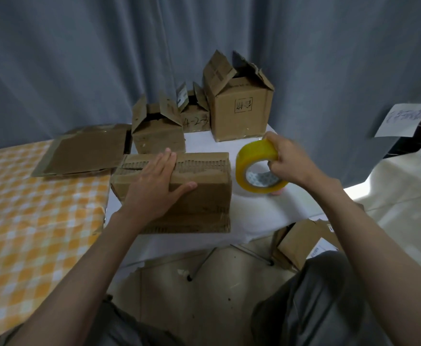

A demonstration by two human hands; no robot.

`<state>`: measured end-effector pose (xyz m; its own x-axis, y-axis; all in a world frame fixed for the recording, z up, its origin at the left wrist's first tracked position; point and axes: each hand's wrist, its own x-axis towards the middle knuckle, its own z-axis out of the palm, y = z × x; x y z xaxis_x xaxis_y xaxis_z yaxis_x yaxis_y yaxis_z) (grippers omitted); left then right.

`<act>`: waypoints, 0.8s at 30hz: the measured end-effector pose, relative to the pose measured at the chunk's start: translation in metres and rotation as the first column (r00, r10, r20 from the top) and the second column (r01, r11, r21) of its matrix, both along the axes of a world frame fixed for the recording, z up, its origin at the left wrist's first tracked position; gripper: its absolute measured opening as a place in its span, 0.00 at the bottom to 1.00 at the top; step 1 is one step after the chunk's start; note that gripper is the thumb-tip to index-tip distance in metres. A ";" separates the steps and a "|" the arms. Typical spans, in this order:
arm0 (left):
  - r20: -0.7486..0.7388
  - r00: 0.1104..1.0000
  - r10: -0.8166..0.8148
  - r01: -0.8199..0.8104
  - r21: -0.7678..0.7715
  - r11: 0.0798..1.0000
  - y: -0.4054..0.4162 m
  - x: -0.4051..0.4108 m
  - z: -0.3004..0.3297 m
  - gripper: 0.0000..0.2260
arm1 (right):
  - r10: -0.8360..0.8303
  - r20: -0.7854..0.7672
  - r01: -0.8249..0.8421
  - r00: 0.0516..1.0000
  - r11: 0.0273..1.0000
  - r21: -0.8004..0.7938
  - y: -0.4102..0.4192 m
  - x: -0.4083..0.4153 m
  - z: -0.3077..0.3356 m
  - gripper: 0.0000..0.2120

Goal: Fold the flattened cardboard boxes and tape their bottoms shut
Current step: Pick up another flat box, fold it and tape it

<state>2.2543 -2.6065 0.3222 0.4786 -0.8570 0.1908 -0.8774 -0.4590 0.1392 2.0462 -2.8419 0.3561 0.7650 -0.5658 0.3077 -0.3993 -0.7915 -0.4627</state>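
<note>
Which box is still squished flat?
The flattened box lying on the checkered cloth, left of the others. The rest are folded up.

Four assembled cardboard boxes on the white table: one under the hand (pixel 179 196), one small (pixel 158 136), one marked 4-2-3 (pixel 195 118), one tall (pixel 239 111). One flattened box (pixel 84 151). One yellow tape roll (pixel 254 166). Two hands: left (pixel 154 186), right (pixel 289 161).

The left hand (pixel 154 186) hides part of the cardboard box (pixel 199 196) top. Writing on the paper note (pixel 401 119) is blurred, illegible. Floor boxes (pixel 302 245) partly hidden by right forearm.
</note>
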 end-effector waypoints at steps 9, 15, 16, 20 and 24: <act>0.027 0.998 0.059 -0.059 0.015 0.998 0.003 0.021 -0.004 0.43 | 0.039 0.079 -0.051 0.996 0.985 0.162 -0.007 0.020 -0.025 0.16; 0.046 0.997 0.057 -0.058 0.008 0.998 0.003 0.019 -0.003 0.42 | 0.107 0.002 -0.106 0.994 0.990 0.094 -0.017 0.025 -0.030 0.14; 0.041 0.997 0.058 -0.059 0.012 0.998 0.003 0.019 -0.002 0.42 | 0.120 0.012 -0.121 0.993 0.987 0.102 -0.017 0.026 -0.031 0.14; 0.025 0.998 0.059 -0.059 0.018 0.998 0.004 0.017 0.000 0.42 | 0.146 0.047 -0.153 0.988 0.971 0.186 -0.013 0.029 -0.047 0.14; 0.026 0.998 0.065 -0.066 0.041 0.997 0.003 0.014 0.002 0.42 | 0.172 0.067 -0.184 0.983 0.945 0.269 -0.017 0.024 -0.058 0.17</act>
